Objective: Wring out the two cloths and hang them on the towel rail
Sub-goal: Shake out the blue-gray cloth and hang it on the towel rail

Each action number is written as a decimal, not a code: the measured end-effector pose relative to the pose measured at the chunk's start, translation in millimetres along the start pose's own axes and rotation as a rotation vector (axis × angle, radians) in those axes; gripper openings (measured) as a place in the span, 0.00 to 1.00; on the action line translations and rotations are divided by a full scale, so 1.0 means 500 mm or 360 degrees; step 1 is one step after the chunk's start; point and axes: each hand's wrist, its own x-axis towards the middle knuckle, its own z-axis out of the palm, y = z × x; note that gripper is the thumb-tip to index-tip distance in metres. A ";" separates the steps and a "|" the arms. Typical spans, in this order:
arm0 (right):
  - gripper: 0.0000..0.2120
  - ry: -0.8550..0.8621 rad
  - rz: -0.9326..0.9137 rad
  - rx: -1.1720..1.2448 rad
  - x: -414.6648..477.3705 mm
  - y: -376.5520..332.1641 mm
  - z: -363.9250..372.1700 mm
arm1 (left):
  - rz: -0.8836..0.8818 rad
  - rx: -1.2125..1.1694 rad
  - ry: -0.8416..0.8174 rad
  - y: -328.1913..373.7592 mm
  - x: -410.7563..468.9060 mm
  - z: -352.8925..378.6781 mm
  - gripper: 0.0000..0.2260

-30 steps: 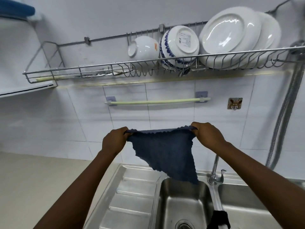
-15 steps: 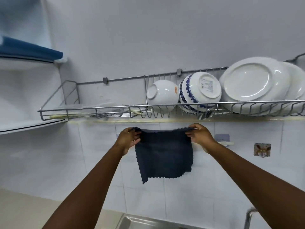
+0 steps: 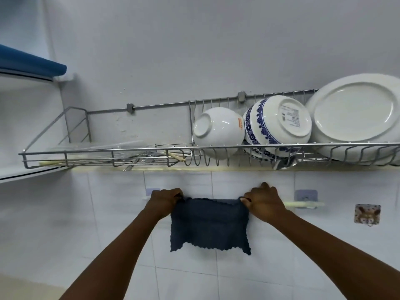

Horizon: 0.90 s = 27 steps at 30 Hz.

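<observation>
1. Left hand (image 3: 165, 201) is closed around the upper left corner of the dark blue cloth (image 3: 208, 226), fingers curled over the fabric's top edge.
2. Right hand (image 3: 263, 202) pinches the upper right corner of the same cloth, thumb and fingers shut on it, knuckles towards the wall.
3. Between the two hands the cloth is stretched flat along its top edge and hangs straight down against the white tiled wall (image 3: 112, 213); its scalloped lower edge hangs free.
4. Its top edge lies at the height of the pale towel rail (image 3: 303, 204), which shows only to the right of the right hand, where it runs into a grey wall bracket (image 3: 305, 195). Whether the cloth is already draped over the rail or just held in front of it cannot be told.
5. A second bracket (image 3: 151, 191) peeps out above the left hand.
6. Above, a wire dish rack (image 3: 108, 151) is fixed to the wall. It holds a white bowl (image 3: 217, 131), a blue-patterned bowl (image 3: 277, 126) touching it on the right, and a large white plate (image 3: 355, 113) at the far right.
7. Chopsticks (image 3: 177, 156) and some cutlery lie in the rack's left part.
8. A small picture hook (image 3: 367, 214) sticks to the tiles right of the rail.
</observation>
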 end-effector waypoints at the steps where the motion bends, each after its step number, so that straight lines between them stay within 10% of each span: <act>1: 0.16 0.0106 0.0054 -0.0058 0.000 -0.003 0.003 | -0.0071 0.0139 0.0063 0.004 0.008 0.003 0.12; 8: 0.06 0.0540 -0.0062 0.0199 0.011 0.014 0.023 | -0.0693 -0.0008 0.0393 0.009 0.038 0.016 0.23; 15: 0.13 0.0041 -0.0452 0.0153 -0.011 -0.035 0.025 | -0.0047 0.0269 0.0243 -0.008 0.012 0.001 0.08; 18: 0.16 -0.0038 -0.0368 0.0105 -0.007 -0.042 0.023 | -0.0260 0.0563 0.0238 -0.039 0.004 0.006 0.09; 22: 0.17 -0.0022 -0.0326 0.0035 -0.007 -0.050 0.026 | -0.0523 0.0058 0.0592 -0.044 -0.004 -0.009 0.14; 27: 0.14 0.0228 -0.0325 0.0064 -0.021 -0.047 0.037 | 0.0185 0.0438 0.0373 -0.052 -0.027 -0.018 0.09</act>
